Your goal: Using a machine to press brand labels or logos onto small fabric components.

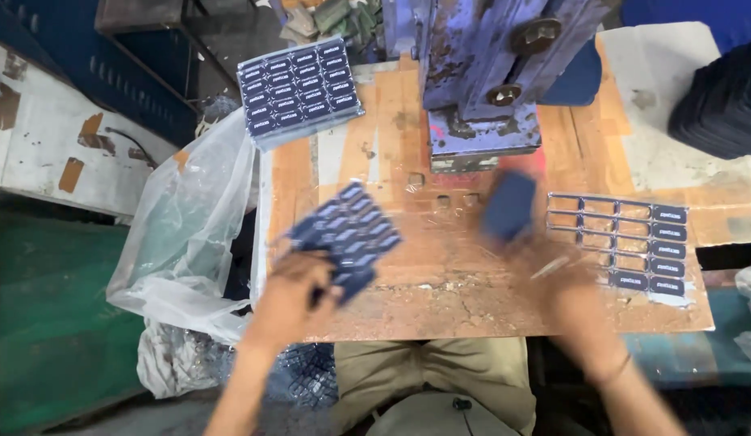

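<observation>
My left hand (293, 292) grips a dark blue sheet of several small labels (349, 234) by its near corner, holding it tilted over the left part of the worn wooden press table (440, 282). My right hand (573, 295) is blurred with motion and appears to hold a small dark blue stack (508, 206) lifted just below the blue press head (482, 77). To the right lies a punched sheet frame (625, 238), mostly empty holes with one column of labels left on its right side.
A stack of uncut label sheets (299, 87) rests at the table's back left. A clear plastic bag (190, 234) hangs off the left edge. A black pile (722, 101) sits at the far right. Three square punch holes (444, 198) mark the board under the press.
</observation>
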